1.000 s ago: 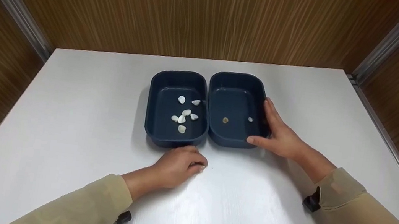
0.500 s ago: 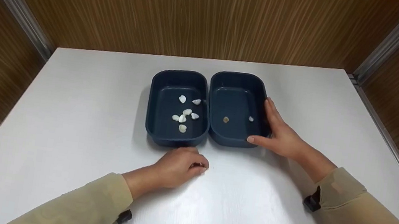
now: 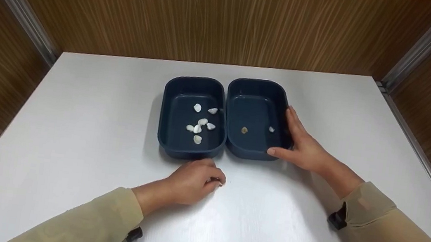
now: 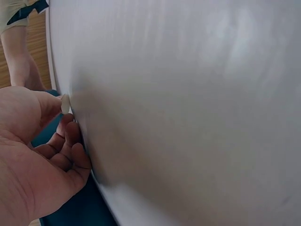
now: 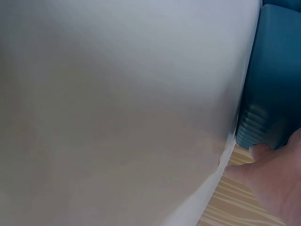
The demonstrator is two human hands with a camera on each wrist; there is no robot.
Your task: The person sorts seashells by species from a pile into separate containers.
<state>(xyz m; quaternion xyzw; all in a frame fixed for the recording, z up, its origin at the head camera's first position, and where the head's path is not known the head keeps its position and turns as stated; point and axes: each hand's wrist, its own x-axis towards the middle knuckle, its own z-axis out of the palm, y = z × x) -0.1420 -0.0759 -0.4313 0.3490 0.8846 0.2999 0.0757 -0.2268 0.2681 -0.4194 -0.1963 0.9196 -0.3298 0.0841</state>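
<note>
Two dark blue rectangular boxes stand side by side in the head view. The left box [image 3: 190,152] has several white shells [image 3: 197,129] lying in it. In the right box [image 3: 249,152] lie a tan shell [image 3: 244,130] and a small whitish shell [image 3: 271,129]. My left hand [image 3: 193,180] is just in front of the left box, fingers curled. Between its thumb and a fingertip it seems to pinch a small pale shell [image 4: 65,104], mostly hidden in the head view. My right hand [image 3: 305,149] rests against the right box's near right corner, its fingers straight along the side, thumb at the front.
The boxes stand on a white table [image 3: 87,112]. A wood-grain panel [image 3: 220,17] rises behind it, with more panels at both sides and metal strips [image 3: 18,7] at the corners. White tabletop surrounds the boxes.
The fingertips of my left hand have shifted very slightly toward me and to the right. My right hand stays on the right box. The boxes and the shells in them stay put.
</note>
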